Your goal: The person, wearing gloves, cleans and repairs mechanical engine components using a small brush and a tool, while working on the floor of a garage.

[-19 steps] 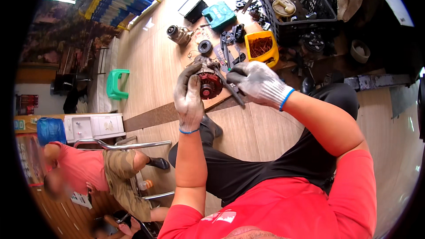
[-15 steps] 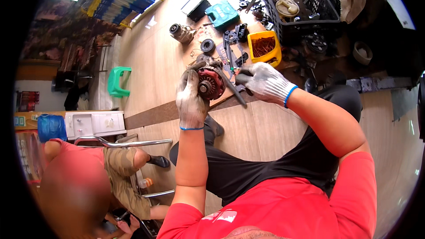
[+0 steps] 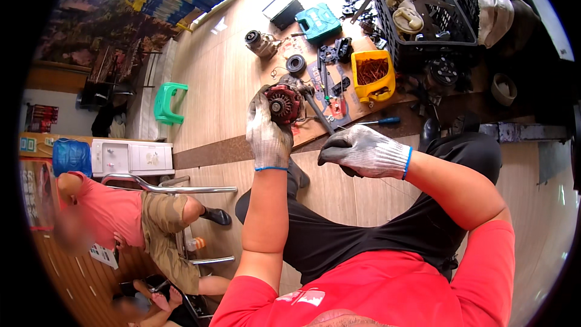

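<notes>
My left hand (image 3: 268,136), in a white knit glove with grey fingertips, is closed around a round motor part (image 3: 281,104). That part has red slotted windings and a metal shaft standing out of its centre. To the right and apart from it is my right hand (image 3: 363,152), gloved the same way, its fingers bent and pressed together. Whatever it may be pinching is hidden. A faint thin strand shows below that hand. Just beyond it lies a screwdriver (image 3: 389,121) with a blue handle. A long dark bar (image 3: 319,114) lies between the motor part and my right hand.
On cardboard (image 3: 363,42) beyond lie a machine unit (image 3: 261,43), a black ring (image 3: 296,63) and a teal case (image 3: 319,22). A yellow container (image 3: 387,75) holds reddish strands. Further right stands a black crate (image 3: 423,42). A green stool (image 3: 168,103) and a seated person (image 3: 109,206) are leftward.
My right hand has drawn back from the motor part, toward me and slightly right. The blue-handled screwdriver now shows. The whole view has shifted a little, and the seated person's head has moved.
</notes>
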The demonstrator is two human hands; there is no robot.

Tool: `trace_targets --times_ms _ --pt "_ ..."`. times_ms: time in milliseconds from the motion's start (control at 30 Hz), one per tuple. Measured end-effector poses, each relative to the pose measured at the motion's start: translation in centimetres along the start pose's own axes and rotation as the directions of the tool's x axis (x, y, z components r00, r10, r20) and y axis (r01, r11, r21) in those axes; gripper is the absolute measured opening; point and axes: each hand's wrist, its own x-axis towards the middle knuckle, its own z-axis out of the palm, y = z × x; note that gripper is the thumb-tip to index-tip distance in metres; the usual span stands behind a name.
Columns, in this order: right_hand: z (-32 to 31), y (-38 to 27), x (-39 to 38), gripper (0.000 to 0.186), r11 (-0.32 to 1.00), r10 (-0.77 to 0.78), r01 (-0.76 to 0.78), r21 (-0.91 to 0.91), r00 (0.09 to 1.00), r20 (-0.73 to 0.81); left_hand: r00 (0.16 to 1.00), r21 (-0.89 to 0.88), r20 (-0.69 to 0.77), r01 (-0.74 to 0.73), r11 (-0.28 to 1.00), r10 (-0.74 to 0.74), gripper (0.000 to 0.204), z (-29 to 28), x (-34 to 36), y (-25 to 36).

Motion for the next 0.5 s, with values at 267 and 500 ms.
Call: trace_targets --times_ms 267,500 --pt "0.4 0.1 -0.7 0.027 0.954 -0.297 0.286 -0.092 0.943 -0.149 0.995 0.005 -0.049 -0.091 0.996 0.091 0.031 -0.4 1.0 -0.2" --pt "1.4 0.6 -0.6 0.02 0.996 -0.06 0.053 -0.07 0.993 -0.101 0.968 0.112 0.043 -0.249 0.962 0.245 0.033 0.6 0.3 -0.2"
